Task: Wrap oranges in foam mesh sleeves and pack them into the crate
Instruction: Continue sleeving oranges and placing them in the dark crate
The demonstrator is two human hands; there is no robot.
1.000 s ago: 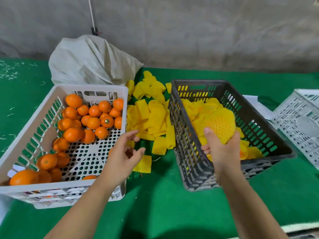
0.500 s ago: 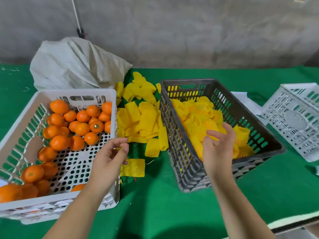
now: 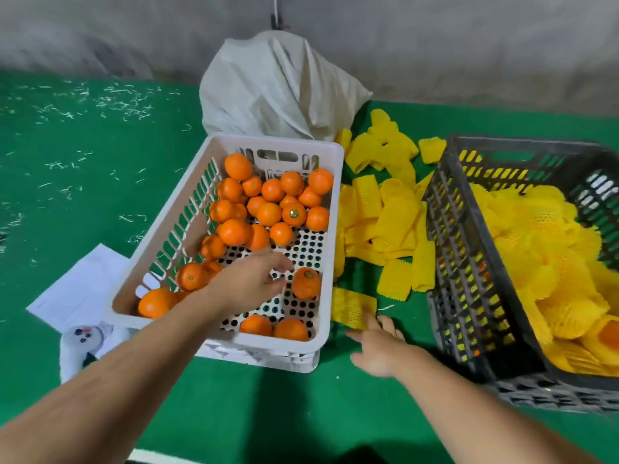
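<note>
Head view: the left hand [image 3: 258,279] reaches into the white crate [image 3: 330,249], fingers loosely spread and holding nothing, just short of a lone orange [image 3: 306,283] that lies on the perforated floor beside the right wall. The right hand [image 3: 378,346] lies flat and released on the green worktop [image 3: 268,413], fingertips touching the near edge of a single flat foam sleeve [image 3: 353,308] that sits between the two crates. More loose sleeves [image 3: 385,222] are heaped behind it, and the dark crate [image 3: 469,296] on the right already holds many wrapped oranges [image 3: 542,262].

The step in hand looks like a double pick: fruit with the left, sleeve with the right. To do it well, I would cup the lone orange from above rather than dig into the cluster, and pinch the sleeve at one open end so that it can be spread with thumb and fingers before the fruit slides in. The mesh is light and limp, so a firm pinch should keep it from sliding on the cloth.

One orange [image 3: 294,214] carries a small round sticker; its print is too small to read. Papers [image 3: 83,289] lie left of the white crate, with no legible writing.
</note>
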